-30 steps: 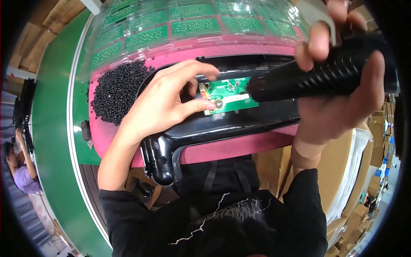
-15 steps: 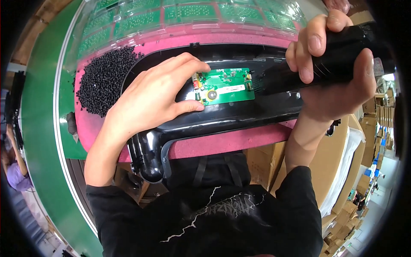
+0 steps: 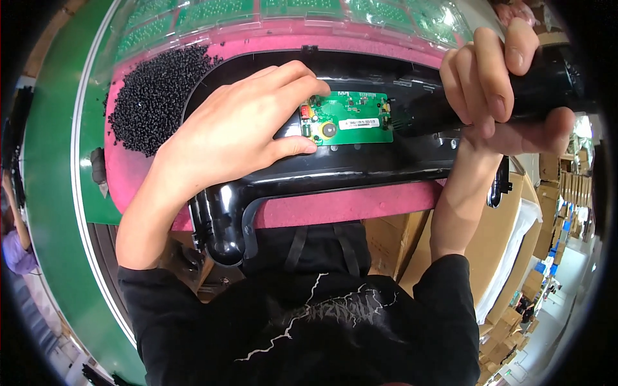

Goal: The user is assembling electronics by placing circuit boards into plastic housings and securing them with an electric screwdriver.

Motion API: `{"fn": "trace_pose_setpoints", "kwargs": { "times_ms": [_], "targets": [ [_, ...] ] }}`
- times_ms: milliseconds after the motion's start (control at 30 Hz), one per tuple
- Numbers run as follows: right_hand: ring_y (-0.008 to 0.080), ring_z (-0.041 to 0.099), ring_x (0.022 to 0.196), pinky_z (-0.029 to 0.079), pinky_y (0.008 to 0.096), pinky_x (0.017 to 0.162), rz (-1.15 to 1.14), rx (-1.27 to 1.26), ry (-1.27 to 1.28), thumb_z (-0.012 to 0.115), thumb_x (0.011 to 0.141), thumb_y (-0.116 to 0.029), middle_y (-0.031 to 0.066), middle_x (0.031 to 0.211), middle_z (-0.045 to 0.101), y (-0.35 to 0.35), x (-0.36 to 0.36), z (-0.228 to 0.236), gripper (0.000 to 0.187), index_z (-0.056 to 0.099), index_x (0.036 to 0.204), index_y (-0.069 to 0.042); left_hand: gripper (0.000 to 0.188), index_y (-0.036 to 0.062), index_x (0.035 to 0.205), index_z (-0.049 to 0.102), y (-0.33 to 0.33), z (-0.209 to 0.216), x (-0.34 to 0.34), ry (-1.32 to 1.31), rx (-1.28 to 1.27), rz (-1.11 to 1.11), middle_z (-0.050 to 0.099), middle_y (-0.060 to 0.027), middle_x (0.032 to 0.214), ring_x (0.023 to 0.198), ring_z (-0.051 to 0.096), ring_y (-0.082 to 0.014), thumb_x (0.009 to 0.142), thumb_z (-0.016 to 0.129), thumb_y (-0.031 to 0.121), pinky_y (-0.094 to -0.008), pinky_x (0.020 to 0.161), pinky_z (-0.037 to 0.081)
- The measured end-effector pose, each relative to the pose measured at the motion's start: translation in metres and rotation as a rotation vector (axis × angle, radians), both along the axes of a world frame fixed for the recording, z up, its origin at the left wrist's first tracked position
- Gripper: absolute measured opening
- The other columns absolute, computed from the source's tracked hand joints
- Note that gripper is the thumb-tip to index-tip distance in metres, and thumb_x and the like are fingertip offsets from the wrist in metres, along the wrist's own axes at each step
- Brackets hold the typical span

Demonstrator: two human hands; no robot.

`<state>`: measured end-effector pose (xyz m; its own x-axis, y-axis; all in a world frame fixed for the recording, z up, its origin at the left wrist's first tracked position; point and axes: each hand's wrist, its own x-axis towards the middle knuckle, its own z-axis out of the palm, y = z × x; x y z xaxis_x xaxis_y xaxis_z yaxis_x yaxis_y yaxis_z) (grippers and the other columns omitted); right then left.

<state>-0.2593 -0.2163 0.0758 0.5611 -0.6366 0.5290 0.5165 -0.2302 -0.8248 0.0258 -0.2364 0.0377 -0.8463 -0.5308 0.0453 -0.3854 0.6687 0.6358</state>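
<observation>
A green circuit board [image 3: 354, 122] with a white label lies inside a long, curved black plastic housing [image 3: 309, 180]. My left hand [image 3: 244, 122] reaches over the housing's left part, its thumb and fingers gripping the board's left end at two edges. At the right, my right hand [image 3: 489, 83] is wrapped round a thick black power screwdriver [image 3: 541, 80]. The tool's dark, narrowing front points left toward the board's right end. Its tip is too dark to make out against the black housing, so I cannot tell whether it touches anything.
A heap of small black screws [image 3: 158, 100] lies left of the housing on a pink mat [image 3: 347, 207]. Clear plastic trays [image 3: 257, 32] with green boards stand at the back. An open cardboard box [image 3: 489, 251] is at the near right; a person's arm [image 3: 16, 212] shows far left.
The housing, board and both hands appear slightly higher in the picture, with the board a little further right. My right hand's fingers have shifted on the screwdriver; my left keeps its grip.
</observation>
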Motion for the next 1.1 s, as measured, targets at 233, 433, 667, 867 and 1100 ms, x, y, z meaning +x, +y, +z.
{"fn": "trace_pose_setpoints", "kwargs": {
  "times_ms": [233, 433, 667, 867, 1100],
  "targets": [
    [0.0015, 0.053, 0.056, 0.038, 0.0173, 0.051, -0.06, -0.023, 0.032, 0.068, 0.084, -0.06, -0.0058, 0.079, 0.057, 0.004, 0.009, 0.001, 0.059, 0.047, 0.114, -0.014, 0.056, 0.0049, 0.123, 0.057, -0.001, 0.001, 0.0, -0.012, 0.014, -0.015, 0.057, -0.0108, 0.124, 0.111, 0.059, -0.0355, 0.075, 0.079, 0.022, -0.0426, 0.092, 0.05],
    [0.0096, 0.047, 0.068, 0.04, 0.0251, 0.07, -0.547, 0.535, -0.267, 0.063, 0.094, -0.032, 0.0048, 0.093, 0.051, 0.025, 0.004, 0.02, 0.038, 0.045, 0.111, -0.004, 0.049, 0.0054, 0.126, 0.058, -0.001, 0.008, 0.0, 0.153, -0.003, 0.058, 0.056, -0.0127, 0.126, 0.117, 0.057, -0.0337, 0.082, 0.074, 0.02, -0.0404, 0.097, 0.047],
    [0.0331, 0.05, 0.113, 0.035, 0.0751, 0.106, -1.159, 0.801, -0.663, 0.057, 0.088, 0.003, 0.0192, 0.118, 0.045, 0.015, -0.019, 0.007, 0.022, 0.046, 0.107, 0.002, 0.029, 0.0013, 0.114, 0.065, -0.019, 0.007, 0.007, 0.031, -0.374, 0.268, 0.066, -0.015, 0.109, 0.106, 0.06, -0.0351, 0.086, 0.067, 0.009, -0.0412, 0.094, 0.047],
    [0.0193, 0.049, 0.108, 0.046, 0.0512, 0.095, -1.484, 0.473, -0.422, 0.063, 0.087, 0.001, 0.0116, 0.1, 0.057, 0.009, 0.004, -0.008, 0.036, 0.051, 0.121, 0.001, 0.023, -0.0011, 0.097, 0.066, -0.023, 0.01, 0.007, -0.123, -0.228, 0.13, 0.065, -0.0187, 0.091, 0.091, 0.063, -0.0401, 0.086, 0.069, 0.018, -0.045, 0.081, 0.051],
    [0.0368, 0.037, 0.112, 0.032, 0.0465, 0.1, -1.634, -0.575, 0.185, 0.062, 0.065, -0.001, 0.018, 0.114, 0.037, 0.065, 0.03, 0.035, 0.055, 0.047, 0.117, -0.003, 0.025, -0.0053, 0.079, 0.055, 0.007, 0.025, -0.025, -0.058, -0.339, 0.047, 0.056, -0.0221, 0.078, 0.072, 0.054, -0.0433, 0.087, 0.068, 0.013, -0.0471, 0.063, 0.041]
  ]
}}
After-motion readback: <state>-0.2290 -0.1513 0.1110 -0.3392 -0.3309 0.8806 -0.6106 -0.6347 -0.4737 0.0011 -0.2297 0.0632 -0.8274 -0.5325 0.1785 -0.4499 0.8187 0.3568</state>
